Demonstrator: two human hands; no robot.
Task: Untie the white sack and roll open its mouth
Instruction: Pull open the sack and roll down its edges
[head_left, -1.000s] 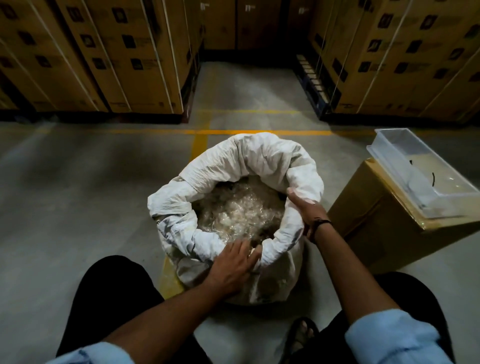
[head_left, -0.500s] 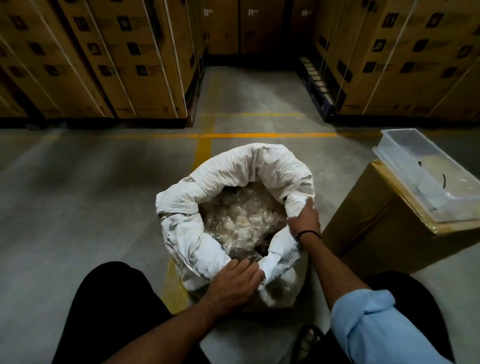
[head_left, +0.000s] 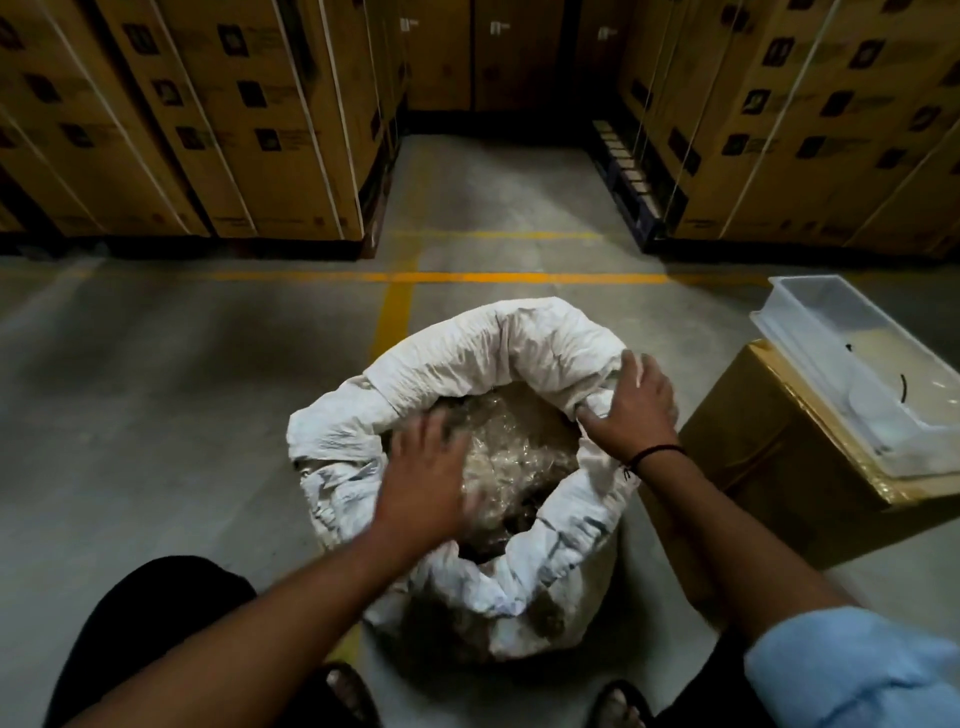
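White sack (head_left: 467, 364) rolled open; right hand (head_left: 636, 410) grips it, left hand (head_left: 426, 478) blurred.

- The sack (head_left: 467, 364) stands on the floor (head_left: 156, 389) in the middle, between the person's knees and just ahead of the feet.
- Packets (head_left: 519, 452) lie inside the sack.
- The left hand (head_left: 426, 478) is over the left side of the sack's mouth; the right hand (head_left: 634, 410) sits on the right rim, thumb inside.
- A cardboard box (head_left: 769, 467) stands on the floor just right of the sack, with a tray (head_left: 795, 332) on top.
- Behind, left cartons (head_left: 182, 130) and right cartons (head_left: 805, 130) flank an aisle.
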